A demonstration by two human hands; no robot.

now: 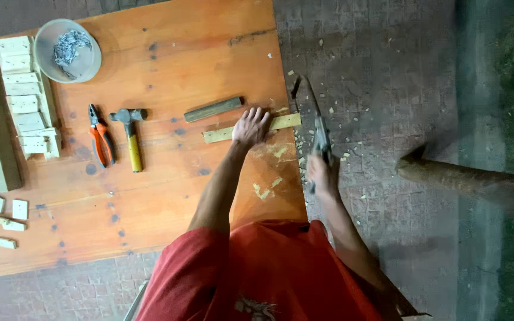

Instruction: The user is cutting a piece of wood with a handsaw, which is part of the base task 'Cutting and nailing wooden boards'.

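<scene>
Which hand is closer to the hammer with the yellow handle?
The left hand. It presses on a pale wood strip a short way right of the hammer. The right hand is farther right, past the board's edge, gripping a long blade.

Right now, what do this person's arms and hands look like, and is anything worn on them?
Both arms are bare from the shoulder down, lean and long. The left hand and right hand wear no gloves; no rings, watch or bands are visible. The only clothing is a red sleeveless shirt with a small pale print near its lower edge.
</scene>
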